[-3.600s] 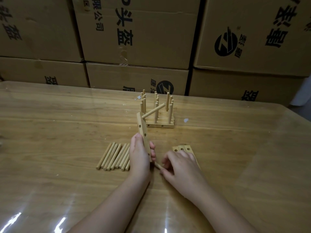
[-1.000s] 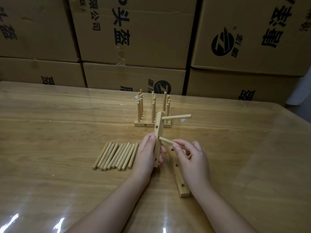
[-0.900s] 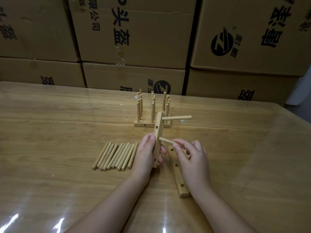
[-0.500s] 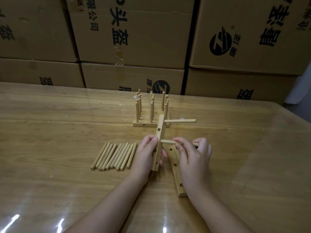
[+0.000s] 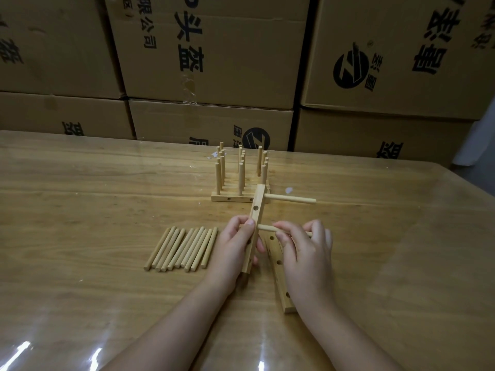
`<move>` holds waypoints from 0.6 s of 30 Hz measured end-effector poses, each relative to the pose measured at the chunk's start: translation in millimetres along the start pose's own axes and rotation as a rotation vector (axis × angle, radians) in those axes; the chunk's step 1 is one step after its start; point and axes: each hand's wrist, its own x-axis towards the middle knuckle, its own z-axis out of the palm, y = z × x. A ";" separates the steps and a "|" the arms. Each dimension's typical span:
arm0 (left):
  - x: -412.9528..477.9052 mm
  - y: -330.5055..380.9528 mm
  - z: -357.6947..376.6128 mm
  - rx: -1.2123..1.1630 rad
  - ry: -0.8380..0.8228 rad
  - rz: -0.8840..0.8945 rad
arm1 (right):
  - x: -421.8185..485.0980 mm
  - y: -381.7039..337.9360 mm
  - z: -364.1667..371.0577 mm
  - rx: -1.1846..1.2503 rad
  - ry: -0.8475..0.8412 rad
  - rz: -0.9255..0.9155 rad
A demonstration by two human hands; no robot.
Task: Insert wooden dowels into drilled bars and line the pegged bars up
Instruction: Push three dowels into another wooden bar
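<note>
My left hand point(image 5: 233, 246) grips a drilled wooden bar point(image 5: 256, 210) held nearly upright above the table. One dowel point(image 5: 290, 198) sticks out sideways to the right from the bar's top hole. My right hand point(image 5: 305, 250) pinches a second dowel point(image 5: 266, 228), whose left end meets the bar at its middle. Several loose dowels point(image 5: 182, 249) lie in a row left of my hands. Another drilled bar point(image 5: 280, 274) lies flat, partly under my right hand. Several pegged bars point(image 5: 238, 180) stand lined up behind.
The wooden table point(image 5: 80, 210) has a glossy clear cover. Stacked cardboard boxes point(image 5: 209, 54) form a wall along its far edge. The table's right edge point(image 5: 471, 191) slants away at the right.
The held bar has tipped more upright and the top dowel has swung level. My right hand has brought the second dowel level, its end against the bar's middle.
</note>
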 end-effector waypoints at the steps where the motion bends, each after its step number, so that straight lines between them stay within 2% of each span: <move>1: 0.0 -0.2 -0.1 0.009 -0.002 0.000 | 0.1 0.3 -0.2 0.007 -0.014 0.011; 7: 0.8 -0.4 0.7 0.011 0.029 -0.022 | -0.5 2.2 1.1 0.068 -0.077 0.081; 10: 1.7 -0.4 0.2 -0.021 0.057 -0.052 | -0.5 0.0 -0.1 0.201 -0.126 0.153; 14: 2.9 -0.3 -0.6 -0.060 0.101 -0.047 | -1.2 -2.0 -4.1 0.421 -0.087 0.261; 18: 2.6 -0.3 -2.1 -0.074 0.120 -0.052 | -0.2 0.1 -5.1 0.484 -0.049 0.306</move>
